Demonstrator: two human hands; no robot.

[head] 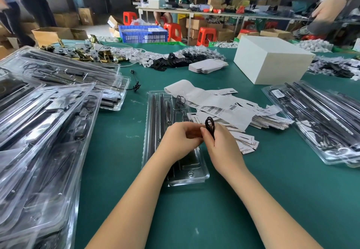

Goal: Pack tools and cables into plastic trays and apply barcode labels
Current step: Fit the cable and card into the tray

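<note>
The green work table [253, 200] carries all observed items. At its left edge lies a large overlapping heap of filled clear trays [44, 135]; a smaller stack of closed trays [319, 120], the top one bearing a barcode label, sits at the right. A white box [272, 59] stands at the far right-centre. Loose barcode labels [224, 108] on backing paper are spread right of centre, touching the open tray. That open plastic tray [155, 116] lies lengthwise in the middle, holding long dark tools, directly under both hands. The left hand [179, 141] is curled, fingertips meeting the right hand; what it grasps cannot be told. The right hand [220, 145] pinches a small coiled black cable [210, 126], looped above the fingers, over the tray.
</note>
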